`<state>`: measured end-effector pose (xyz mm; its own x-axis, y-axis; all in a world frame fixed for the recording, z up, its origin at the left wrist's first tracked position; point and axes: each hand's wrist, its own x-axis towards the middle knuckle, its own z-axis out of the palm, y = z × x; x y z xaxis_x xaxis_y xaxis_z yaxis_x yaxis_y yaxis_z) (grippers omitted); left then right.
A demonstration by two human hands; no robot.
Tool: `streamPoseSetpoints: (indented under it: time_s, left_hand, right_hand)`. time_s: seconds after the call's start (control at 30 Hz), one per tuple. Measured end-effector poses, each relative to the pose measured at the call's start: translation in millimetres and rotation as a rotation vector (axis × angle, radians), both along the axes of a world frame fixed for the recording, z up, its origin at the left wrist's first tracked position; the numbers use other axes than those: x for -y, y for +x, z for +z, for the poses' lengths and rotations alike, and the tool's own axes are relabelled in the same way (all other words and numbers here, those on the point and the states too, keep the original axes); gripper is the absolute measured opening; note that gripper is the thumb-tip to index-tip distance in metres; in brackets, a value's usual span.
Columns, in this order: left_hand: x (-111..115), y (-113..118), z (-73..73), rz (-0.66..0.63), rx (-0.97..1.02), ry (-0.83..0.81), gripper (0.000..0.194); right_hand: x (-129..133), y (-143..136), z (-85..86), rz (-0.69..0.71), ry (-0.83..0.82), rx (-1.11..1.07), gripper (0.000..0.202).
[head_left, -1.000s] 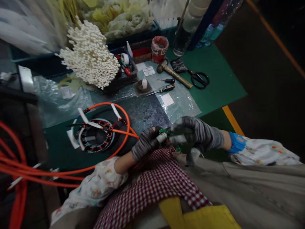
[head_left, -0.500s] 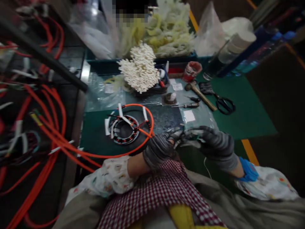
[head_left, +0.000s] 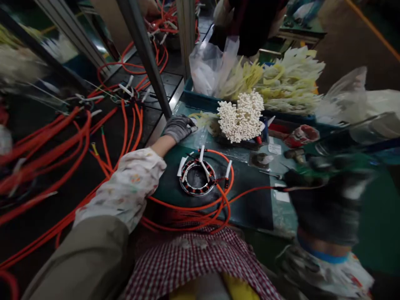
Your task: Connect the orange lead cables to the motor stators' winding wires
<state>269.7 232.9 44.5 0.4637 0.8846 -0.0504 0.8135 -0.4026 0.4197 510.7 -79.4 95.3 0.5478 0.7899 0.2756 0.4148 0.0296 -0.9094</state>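
My left hand, in a grey glove, reaches to the table's far left side. Its fingers are bent together at a clear plastic bag near pale yellow strips; what they pinch, if anything, is hidden. My right hand, gloved too, is smeared by motion over the right side. The dark end of an orange cable runs up to that hand, a thin pale wire crossing the glove; its grip is unclear. Between the hands lies a wound ring like a motor stator, with white sleeves and orange cable coiled round it.
A bundle of white-tipped sticks stands behind the ring. Beyond it a blue bin holds yellowish strips. A red cup and a clear bottle stand at right. Orange cables and a metal post are at left.
My hands have parted: the left went forward and left to the bag, the right moved out to the right. An orange cable end now stretches toward the right hand. The view has turned left.
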Motion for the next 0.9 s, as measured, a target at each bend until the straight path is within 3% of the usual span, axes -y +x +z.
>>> streamPoseSetpoints:
  time_s: [0.13, 0.2, 0.3, 0.37, 0.43, 0.5, 0.6, 0.67, 0.77, 0.9]
  left_hand:
    - [-16.2, 28.0, -29.1, 0.012, -0.066, -0.027, 0.039]
    - [-16.2, 32.3, -34.3, 0.016, -0.047, -0.059, 0.048]
    - [-19.6, 19.4, -24.3, 0.087, 0.003, -0.110, 0.026]
    - [-12.8, -2.4, -9.1, 0.106, 0.077, -0.110, 0.027]
    - [13.2, -31.3, 6.3, 0.046, 0.247, -0.053, 0.045]
    - [58.7, -60.9, 14.6, 0.007, 0.372, 0.026, 0.046]
    - [135.9, -93.6, 7.3, -0.267, 0.425, -0.018, 0.028]
    - [171.9, -104.1, -5.7, -0.485, 0.307, 0.047, 0.034]
    - [193.1, -106.5, -22.4, -0.627, 0.143, 0.145, 0.040]
    - [198.3, -102.0, -31.0, -0.579, 0.070, 0.320, 0.037]
  right_hand:
    - [-8.6, -67.9, -14.0, 0.404, 0.013, -0.399, 0.032]
    - [-15.9, -86.2, -22.8, 0.479, -0.026, -0.453, 0.029]
    - [-21.0, -95.5, -36.6, 0.475, -0.090, -0.441, 0.029]
    - [-19.1, -95.6, -44.4, 0.473, -0.118, -0.441, 0.029]
    - [-14.3, -93.0, -47.7, 0.456, -0.111, -0.430, 0.028]
    - [-7.9, -87.6, -43.8, 0.451, -0.106, -0.374, 0.026]
    - [2.7, -77.4, -25.8, 0.451, -0.139, -0.209, 0.020]
    - [8.6, -72.9, -12.0, 0.440, -0.142, -0.107, 0.022]
    - [10.6, -74.1, -2.1, 0.434, -0.093, -0.045, 0.026]
    - [-4.2, -87.8, -20.0, 0.414, -0.043, 0.086, 0.024]
